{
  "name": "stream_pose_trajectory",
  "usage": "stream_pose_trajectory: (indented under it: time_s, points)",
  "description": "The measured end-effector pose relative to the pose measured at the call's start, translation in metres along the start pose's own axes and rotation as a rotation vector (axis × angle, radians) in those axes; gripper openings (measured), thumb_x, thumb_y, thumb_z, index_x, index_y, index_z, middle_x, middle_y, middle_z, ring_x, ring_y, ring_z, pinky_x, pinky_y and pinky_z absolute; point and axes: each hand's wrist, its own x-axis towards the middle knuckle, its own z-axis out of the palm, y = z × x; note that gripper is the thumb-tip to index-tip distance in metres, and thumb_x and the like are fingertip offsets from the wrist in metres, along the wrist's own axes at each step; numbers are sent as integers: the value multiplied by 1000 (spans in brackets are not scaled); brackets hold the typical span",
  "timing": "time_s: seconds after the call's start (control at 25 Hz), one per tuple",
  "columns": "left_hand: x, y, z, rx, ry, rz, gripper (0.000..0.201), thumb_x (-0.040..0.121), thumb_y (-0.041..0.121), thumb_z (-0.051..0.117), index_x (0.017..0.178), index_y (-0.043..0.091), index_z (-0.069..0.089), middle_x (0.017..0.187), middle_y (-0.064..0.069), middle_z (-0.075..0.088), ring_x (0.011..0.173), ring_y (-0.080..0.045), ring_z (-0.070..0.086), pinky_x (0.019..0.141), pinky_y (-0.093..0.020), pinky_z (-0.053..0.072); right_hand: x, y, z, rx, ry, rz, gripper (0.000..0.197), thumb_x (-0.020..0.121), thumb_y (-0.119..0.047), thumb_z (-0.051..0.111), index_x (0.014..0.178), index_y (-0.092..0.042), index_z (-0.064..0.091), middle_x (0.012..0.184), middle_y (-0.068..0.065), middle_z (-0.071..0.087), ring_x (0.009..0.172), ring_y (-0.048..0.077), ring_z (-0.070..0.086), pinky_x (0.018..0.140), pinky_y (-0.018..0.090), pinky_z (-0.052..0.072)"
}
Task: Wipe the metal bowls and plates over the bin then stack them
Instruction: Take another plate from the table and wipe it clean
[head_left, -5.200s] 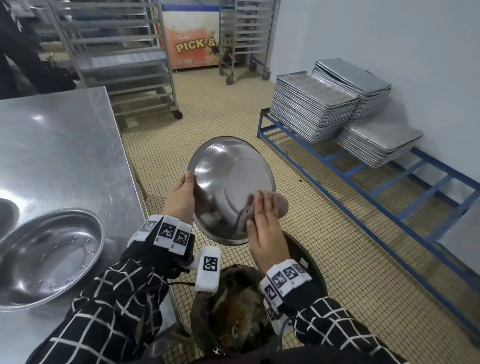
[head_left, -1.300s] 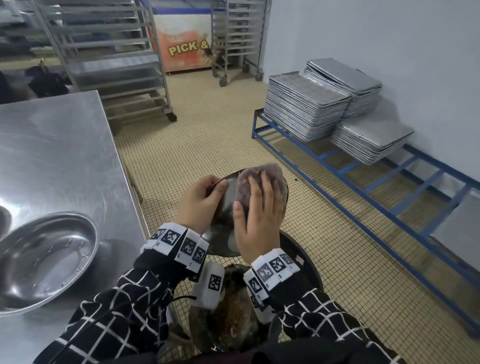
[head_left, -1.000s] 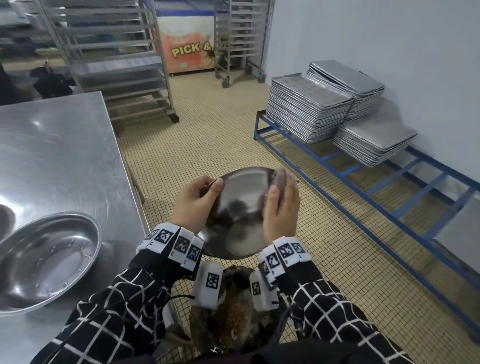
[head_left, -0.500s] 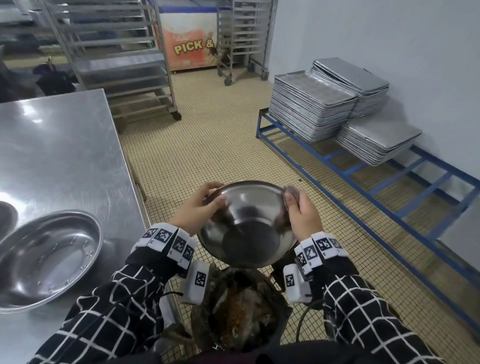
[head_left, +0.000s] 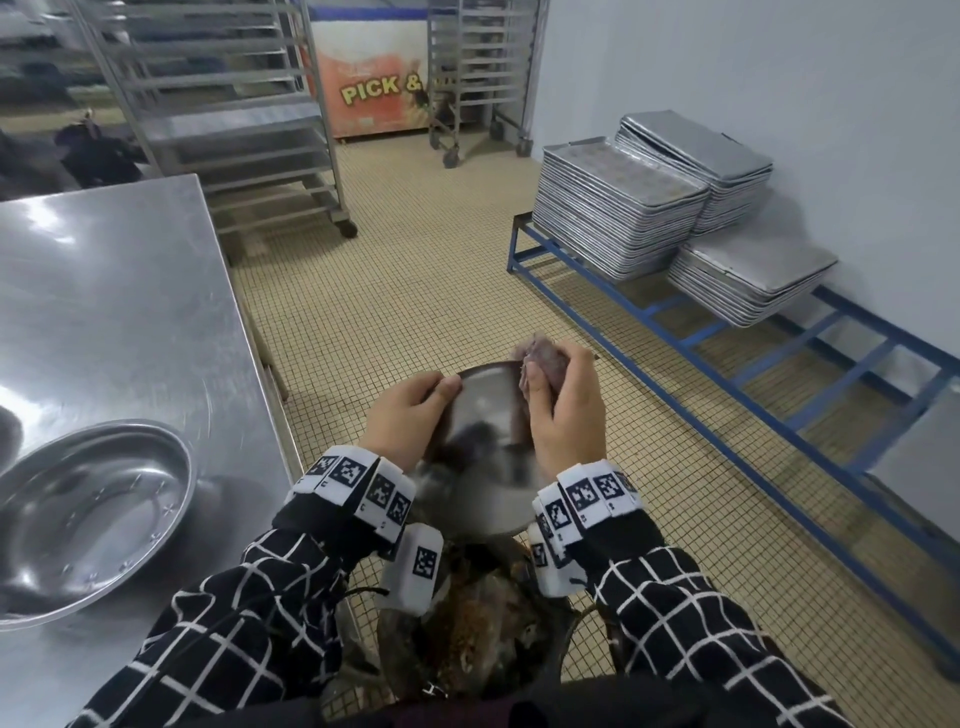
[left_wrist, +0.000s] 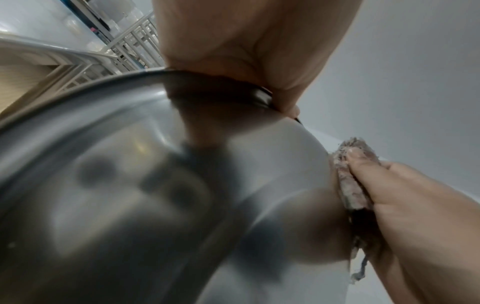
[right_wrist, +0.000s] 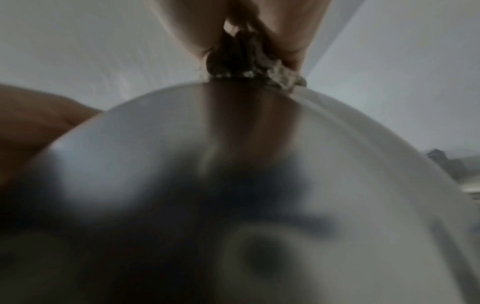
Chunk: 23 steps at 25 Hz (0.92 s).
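Note:
I hold a round metal bowl (head_left: 480, 447) over the bin (head_left: 467, 629), its underside turned toward me. My left hand (head_left: 405, 421) grips the bowl's left rim, thumb over the edge. My right hand (head_left: 563, 410) clutches a purplish-grey cloth (head_left: 540, 358) and presses it against the bowl's far right rim. In the left wrist view the bowl (left_wrist: 145, 195) fills the frame, with the cloth (left_wrist: 350, 181) at its right edge. The right wrist view shows the cloth (right_wrist: 249, 65) on top of the blurred bowl (right_wrist: 233, 185). A second metal bowl (head_left: 88, 514) sits open side up on the steel table (head_left: 119, 312).
The bin below holds brown food waste. Stacks of metal trays (head_left: 618, 208) rest on a low blue rack (head_left: 779, 364) by the right wall. Wheeled tray racks (head_left: 228, 114) and a freezer marked "PICK &" (head_left: 374, 88) stand at the back. Tiled floor lies between.
The bowl has tipped from open side up to underside toward me. My right hand with the cloth has slid up over the bowl's far right rim.

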Motion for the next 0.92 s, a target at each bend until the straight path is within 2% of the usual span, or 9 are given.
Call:
stream_pose_trajectory:
  time_s: [0.12,0.2,0.28,0.36,0.48,0.6,0.68,0.8,0.92]
  points:
    - [3,6,-2,-58,74,-13,34,97,39,47,86,11,64,82,-14,65,79,-32,61,77,-47,50,-14,-4,3,-100,3,-130,34,94,-33,51,116,-8,55,123,7,53,115,19,48,99,33,43]
    - [6,8,-5,-71,109,2,33,97,38,48,80,13,62,77,-12,66,71,-28,61,73,-46,51,-30,-13,6,-245,-103,-206,38,95,-38,47,126,-16,53,136,2,47,129,22,38,110,42,31]
    - [6,11,-6,-90,123,20,31,97,38,49,75,18,61,73,-10,66,64,-20,59,68,-42,51,-41,-21,10,-343,-141,-194,46,96,-42,41,139,-24,44,148,-2,37,140,25,25,116,41,18]
    - [3,14,-7,-106,114,40,30,96,38,50,74,21,61,69,-6,65,63,-18,58,64,-39,50,-37,-23,11,-353,-109,-120,53,96,-48,33,144,-26,34,152,-2,31,144,25,18,117,44,16]
    - [0,14,-8,-106,119,47,33,97,38,49,70,23,58,59,2,56,56,-16,52,55,-31,43,-20,-8,7,-179,-71,112,57,96,-52,25,143,-21,34,149,1,34,138,22,30,110,48,33]
    - [2,7,-10,-155,164,7,35,97,40,49,70,20,58,56,3,51,55,-18,49,55,-34,40,-13,18,-2,113,-101,470,51,100,-45,30,145,-21,35,145,2,38,131,19,40,104,32,37]
    - [2,4,-11,-167,182,-15,35,97,40,49,70,19,58,55,2,50,54,-21,49,55,-36,42,-22,25,-7,160,-145,536,48,101,-41,32,146,-24,35,142,-1,43,130,16,42,105,31,35]
    - [3,5,-10,-190,177,-43,36,97,41,48,71,17,57,58,-3,52,56,-23,50,57,-43,46,-32,9,-4,108,-139,367,48,100,-32,37,147,-21,32,146,-3,38,131,11,38,101,23,35]
    - [0,13,-4,-115,166,-3,37,97,40,47,69,17,54,59,-1,51,55,-18,47,57,-39,42,-29,-12,8,-59,-111,64,51,98,-35,37,145,-17,33,151,4,31,141,21,25,114,39,25]
